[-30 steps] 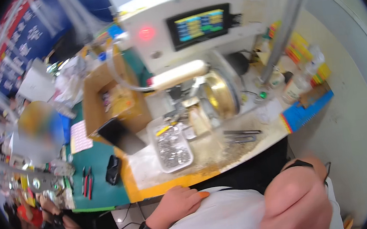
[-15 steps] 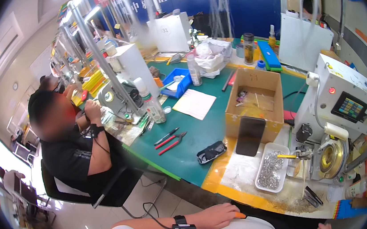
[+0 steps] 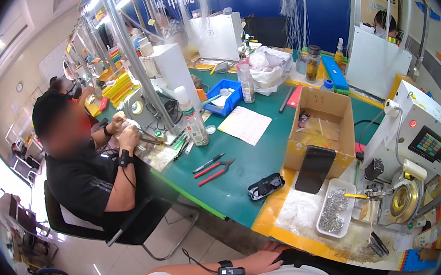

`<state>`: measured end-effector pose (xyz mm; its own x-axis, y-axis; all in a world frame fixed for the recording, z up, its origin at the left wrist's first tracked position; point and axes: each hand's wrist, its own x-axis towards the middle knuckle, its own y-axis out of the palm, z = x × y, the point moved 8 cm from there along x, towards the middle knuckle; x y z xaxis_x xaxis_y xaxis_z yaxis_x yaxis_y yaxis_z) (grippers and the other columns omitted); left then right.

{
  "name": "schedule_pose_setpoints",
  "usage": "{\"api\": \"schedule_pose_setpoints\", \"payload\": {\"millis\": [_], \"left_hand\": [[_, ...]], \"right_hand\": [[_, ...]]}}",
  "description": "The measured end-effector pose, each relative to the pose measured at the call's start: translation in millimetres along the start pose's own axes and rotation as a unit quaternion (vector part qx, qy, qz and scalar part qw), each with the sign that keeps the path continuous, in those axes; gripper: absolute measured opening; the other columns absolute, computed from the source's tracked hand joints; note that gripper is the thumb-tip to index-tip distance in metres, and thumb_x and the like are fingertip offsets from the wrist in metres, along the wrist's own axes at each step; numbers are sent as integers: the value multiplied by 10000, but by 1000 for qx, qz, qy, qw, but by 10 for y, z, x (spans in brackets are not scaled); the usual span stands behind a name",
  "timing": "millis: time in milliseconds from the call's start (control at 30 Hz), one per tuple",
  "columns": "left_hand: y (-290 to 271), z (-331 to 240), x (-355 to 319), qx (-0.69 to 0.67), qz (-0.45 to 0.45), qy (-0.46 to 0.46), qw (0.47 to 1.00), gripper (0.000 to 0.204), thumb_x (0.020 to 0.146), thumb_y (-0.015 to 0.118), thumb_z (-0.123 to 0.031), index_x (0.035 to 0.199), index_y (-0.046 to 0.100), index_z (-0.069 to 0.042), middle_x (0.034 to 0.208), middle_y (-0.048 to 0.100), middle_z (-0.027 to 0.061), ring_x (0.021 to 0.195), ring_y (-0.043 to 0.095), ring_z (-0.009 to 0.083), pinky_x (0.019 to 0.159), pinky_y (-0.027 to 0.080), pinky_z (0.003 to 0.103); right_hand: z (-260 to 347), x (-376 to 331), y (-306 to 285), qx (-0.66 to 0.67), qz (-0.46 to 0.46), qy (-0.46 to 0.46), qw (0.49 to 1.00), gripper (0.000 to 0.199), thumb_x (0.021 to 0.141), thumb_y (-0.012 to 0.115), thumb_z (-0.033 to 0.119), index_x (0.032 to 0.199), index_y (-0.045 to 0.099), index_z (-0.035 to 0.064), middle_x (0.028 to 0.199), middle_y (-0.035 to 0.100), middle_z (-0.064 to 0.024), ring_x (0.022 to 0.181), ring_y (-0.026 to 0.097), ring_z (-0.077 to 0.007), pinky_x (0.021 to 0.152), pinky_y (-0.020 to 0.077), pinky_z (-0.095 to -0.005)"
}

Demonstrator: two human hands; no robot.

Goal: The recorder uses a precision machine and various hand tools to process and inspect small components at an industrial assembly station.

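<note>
The left hand lies at the person's lap, near the bench's yellow-taped edge; whether its fingers are curled or gripping cannot be told. The right hand is out of view. The white tray of small metal pieces sits on the bench, just beside the smartphone. It looks light and fairly stiff, its loose load likely to slide; 2 opposite rims seem the best hold.

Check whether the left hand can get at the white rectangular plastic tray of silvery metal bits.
Likely yes. The left hand is by the table's yellow-taped front edge; nothing upright stands between it and the tray. The black rectangular phone-like slab leans at the tray's far left, off that path.
</note>
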<state>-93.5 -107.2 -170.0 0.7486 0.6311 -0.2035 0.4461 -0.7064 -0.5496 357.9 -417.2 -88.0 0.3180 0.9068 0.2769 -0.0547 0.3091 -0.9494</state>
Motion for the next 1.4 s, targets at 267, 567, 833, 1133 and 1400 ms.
{"api": "schedule_pose_setpoints", "payload": {"millis": [267, 567, 833, 1133, 1400], "left_hand": [[118, 164, 26, -8, -6, -78, 997, 794, 1048, 549, -417, 1646, 267, 23, 1674, 268, 325, 1574, 213, 508, 1302, 237, 558], [68, 152, 47, 22, -23, -100, 994, 781, 1032, 556, -434, 1633, 315, 2, 1646, 343, 323, 1538, 291, 505, 1275, 295, 559], [136, 285, 126, 21, -38, -107, 993, 677, 957, 624, -356, 1527, 464, -26, 1488, 523, 320, 1365, 496, 515, 1156, 442, 549], [-15, -11, 173, 97, -97, -89, 987, 454, 947, 615, -277, 1315, 650, -14, 1254, 688, 281, 1178, 628, 505, 1043, 505, 543], [-107, -82, 276, 104, -141, 2, 985, 405, 962, 603, -265, 1285, 692, -38, 1223, 718, 250, 1156, 660, 474, 1037, 510, 542]], "right_hand": [[90, -138, 156, 19, 48, -18, 999, 368, 968, 759, 282, 1197, 685, 4, 1063, 666, -273, 985, 624, -485, 896, 508, -559], [172, -503, 486, 68, 130, -22, 989, 388, 964, 761, 292, 1225, 675, 18, 1073, 667, -268, 998, 625, -482, 908, 507, -559], [209, -847, 705, 124, 200, -3, 972, 407, 961, 762, 301, 1250, 665, 31, 1082, 669, -264, 1009, 626, -480, 919, 507, -560], [141, -702, 902, 160, 194, 16, 968, 430, 957, 764, 311, 1278, 655, 46, 1092, 670, -259, 1021, 627, -477, 931, 506, -560], [37, -359, 1066, 188, 191, 8, 963, 453, 953, 765, 320, 1303, 645, 59, 1101, 671, -254, 1033, 628, -474, 942, 505, -560]]}}
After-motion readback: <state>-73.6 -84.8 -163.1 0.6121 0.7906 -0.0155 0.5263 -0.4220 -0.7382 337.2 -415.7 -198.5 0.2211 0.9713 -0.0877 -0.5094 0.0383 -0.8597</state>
